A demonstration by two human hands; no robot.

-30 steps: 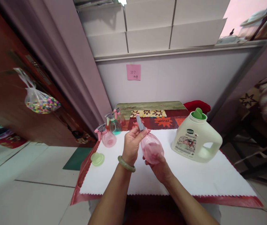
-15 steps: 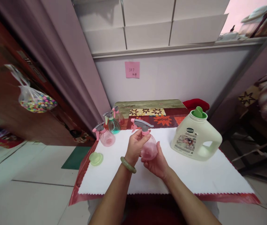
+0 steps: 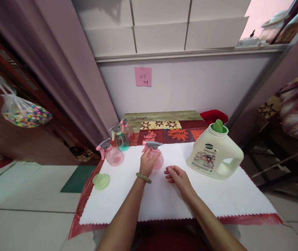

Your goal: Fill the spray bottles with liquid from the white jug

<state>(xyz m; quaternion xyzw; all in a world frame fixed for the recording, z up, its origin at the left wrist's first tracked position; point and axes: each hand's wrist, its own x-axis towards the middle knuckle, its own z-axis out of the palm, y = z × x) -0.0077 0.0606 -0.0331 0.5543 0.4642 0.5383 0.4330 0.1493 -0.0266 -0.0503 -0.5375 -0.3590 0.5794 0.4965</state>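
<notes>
A pink spray bottle point(image 3: 158, 162) with a grey and pink trigger head stands upright over the white cloth point(image 3: 164, 202). My left hand point(image 3: 148, 162), a green bangle at its wrist, is closed around the bottle's neck. To the right of the bottle, apart from it, my right hand point(image 3: 178, 178) hovers over the cloth with bent fingers and nothing in it. A second pink spray bottle point(image 3: 115, 156) is farther left, in front of a spray bottle with blue-green liquid point(image 3: 123, 142) and another pink one point(image 3: 130, 131) behind.
A large pale detergent jug point(image 3: 214, 153) with a green spout stands on the right of the table. Near the left edge lies a light green cap point(image 3: 101, 181). A bag of colourful beads point(image 3: 25, 113) hangs on the door at far left.
My right hand has let go of the pink bottle's base and moved away to the right. The bottle, in my left hand, has come upright and shifted slightly left.
</notes>
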